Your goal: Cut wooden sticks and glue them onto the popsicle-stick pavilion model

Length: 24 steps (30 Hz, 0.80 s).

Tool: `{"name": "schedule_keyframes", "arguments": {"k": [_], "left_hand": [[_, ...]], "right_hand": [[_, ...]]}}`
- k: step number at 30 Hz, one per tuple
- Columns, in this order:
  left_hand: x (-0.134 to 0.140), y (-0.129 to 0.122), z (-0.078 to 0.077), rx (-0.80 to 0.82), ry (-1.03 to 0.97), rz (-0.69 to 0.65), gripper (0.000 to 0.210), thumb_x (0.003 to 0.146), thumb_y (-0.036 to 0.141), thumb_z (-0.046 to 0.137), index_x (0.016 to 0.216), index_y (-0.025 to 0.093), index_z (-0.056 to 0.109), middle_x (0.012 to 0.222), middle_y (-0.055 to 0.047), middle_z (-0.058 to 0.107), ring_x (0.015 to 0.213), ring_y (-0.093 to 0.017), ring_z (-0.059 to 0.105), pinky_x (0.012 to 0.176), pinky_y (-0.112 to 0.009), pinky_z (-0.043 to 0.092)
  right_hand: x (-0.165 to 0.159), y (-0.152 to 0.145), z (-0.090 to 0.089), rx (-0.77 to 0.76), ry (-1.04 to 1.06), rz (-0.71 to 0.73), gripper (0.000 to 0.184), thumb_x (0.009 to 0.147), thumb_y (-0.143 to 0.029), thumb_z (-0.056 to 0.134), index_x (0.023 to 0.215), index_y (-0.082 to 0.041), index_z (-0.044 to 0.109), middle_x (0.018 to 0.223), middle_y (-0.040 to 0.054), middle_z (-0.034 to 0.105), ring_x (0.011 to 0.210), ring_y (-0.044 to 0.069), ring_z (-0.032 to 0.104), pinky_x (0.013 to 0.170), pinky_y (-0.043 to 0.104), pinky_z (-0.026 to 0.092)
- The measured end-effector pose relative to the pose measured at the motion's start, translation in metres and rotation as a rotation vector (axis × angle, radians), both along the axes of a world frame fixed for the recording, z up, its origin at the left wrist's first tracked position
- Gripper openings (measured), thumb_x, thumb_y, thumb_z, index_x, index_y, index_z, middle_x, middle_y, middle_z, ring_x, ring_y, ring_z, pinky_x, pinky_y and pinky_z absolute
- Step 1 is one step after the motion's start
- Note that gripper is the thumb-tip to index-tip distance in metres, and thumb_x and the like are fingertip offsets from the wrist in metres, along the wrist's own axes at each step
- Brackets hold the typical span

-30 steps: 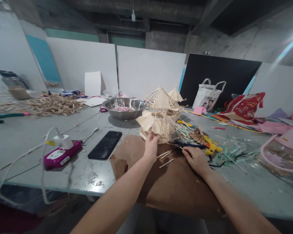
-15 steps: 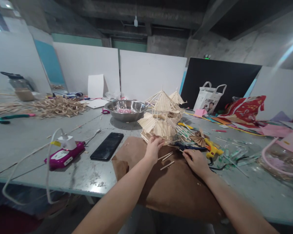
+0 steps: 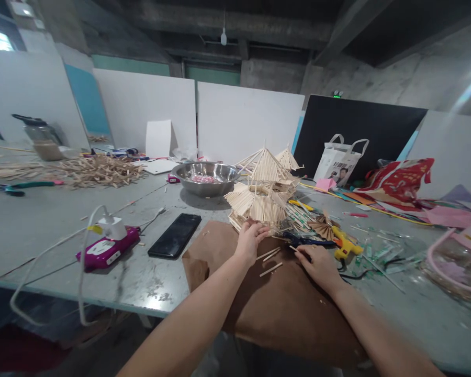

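Note:
A model pavilion (image 3: pixel 259 207) built from thin wooden sticks, with pointed and flared roofs, stands at the far edge of a brown paper sheet (image 3: pixel 215 243). My left hand (image 3: pixel 250 242) is at the model's front lower edge, fingers stretched toward the right; whether they press on it is hard to see. Between thumb and fingers, my right hand (image 3: pixel 316 264) pinches a short wooden stick (image 3: pixel 293 248) whose tip points up and left. Several loose sticks (image 3: pixel 270 269) lie on the paper between my hands.
Right of the model are a yellow glue gun (image 3: pixel 345 243), dark-handled pliers (image 3: pixel 308 241) and scattered wrappers. A steel bowl (image 3: pixel 206 180) stands behind left. On the left lie a phone (image 3: pixel 175 235), a purple power strip (image 3: pixel 108 250) with a white cable, and a stick pile (image 3: pixel 98 172).
The whole view has shifted slightly to the left. My left fingers have straightened a little at the model's base; my right hand still pinches the stick in about the same place.

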State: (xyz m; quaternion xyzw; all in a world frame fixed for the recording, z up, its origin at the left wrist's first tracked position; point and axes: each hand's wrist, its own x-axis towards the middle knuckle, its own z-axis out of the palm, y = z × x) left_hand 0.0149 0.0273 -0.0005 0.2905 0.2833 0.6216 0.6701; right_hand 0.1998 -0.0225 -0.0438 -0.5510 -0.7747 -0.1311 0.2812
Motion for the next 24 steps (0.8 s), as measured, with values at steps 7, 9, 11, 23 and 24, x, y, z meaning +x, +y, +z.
{"name": "schedule_keyframes", "arguments": {"k": [7, 9, 11, 23, 24], "left_hand": [[0.0005, 0.0011, -0.0018, 0.012, -0.002, 0.009, 0.021, 0.059, 0.012, 0.056, 0.067, 0.016, 0.037, 0.062, 0.002, 0.05, 0.06, -0.012, 0.059, 0.059, -0.023, 0.045], [0.0008, 0.0011, -0.0015, 0.014, 0.003, 0.011, 0.022, 0.058, 0.013, 0.057, 0.066, 0.017, 0.036, 0.062, 0.003, 0.049, 0.06, -0.011, 0.058, 0.058, -0.023, 0.045], [0.0011, 0.0011, -0.001, 0.013, 0.009, 0.008, 0.022, 0.058, 0.013, 0.057, 0.066, 0.017, 0.036, 0.062, 0.002, 0.05, 0.059, -0.011, 0.058, 0.058, -0.023, 0.044], [0.0018, 0.0009, -0.0015, 0.023, -0.002, -0.001, 0.019, 0.059, 0.014, 0.056, 0.066, 0.017, 0.038, 0.062, 0.003, 0.05, 0.058, -0.011, 0.058, 0.056, -0.022, 0.044], [0.0019, 0.0013, -0.0017, 0.021, -0.003, -0.002, 0.019, 0.059, 0.014, 0.055, 0.065, 0.016, 0.038, 0.062, 0.002, 0.05, 0.058, -0.01, 0.058, 0.056, -0.022, 0.044]], "right_hand": [[-0.0006, 0.0001, -0.0006, -0.007, 0.002, 0.004, 0.022, 0.08, -0.029, 0.041, 0.075, -0.019, 0.06, 0.074, 0.0037, 0.065, 0.067, 0.017, 0.056, 0.063, 0.029, 0.037], [-0.0005, -0.0001, -0.0005, -0.01, 0.002, 0.006, 0.022, 0.08, -0.029, 0.04, 0.075, -0.02, 0.06, 0.074, 0.0037, 0.065, 0.067, 0.017, 0.056, 0.062, 0.029, 0.037], [-0.0006, -0.0004, 0.0, -0.009, 0.001, 0.008, 0.023, 0.08, -0.029, 0.04, 0.075, -0.02, 0.06, 0.075, 0.0038, 0.065, 0.067, 0.017, 0.056, 0.062, 0.029, 0.037], [-0.0008, -0.0007, -0.0012, -0.028, -0.02, 0.003, 0.024, 0.081, -0.03, 0.04, 0.076, -0.019, 0.06, 0.073, 0.0037, 0.065, 0.067, 0.017, 0.056, 0.062, 0.029, 0.036], [-0.0005, -0.0006, -0.0014, -0.029, -0.023, 0.006, 0.024, 0.081, -0.031, 0.039, 0.076, -0.019, 0.06, 0.073, 0.0037, 0.065, 0.067, 0.017, 0.056, 0.062, 0.029, 0.036]]}}
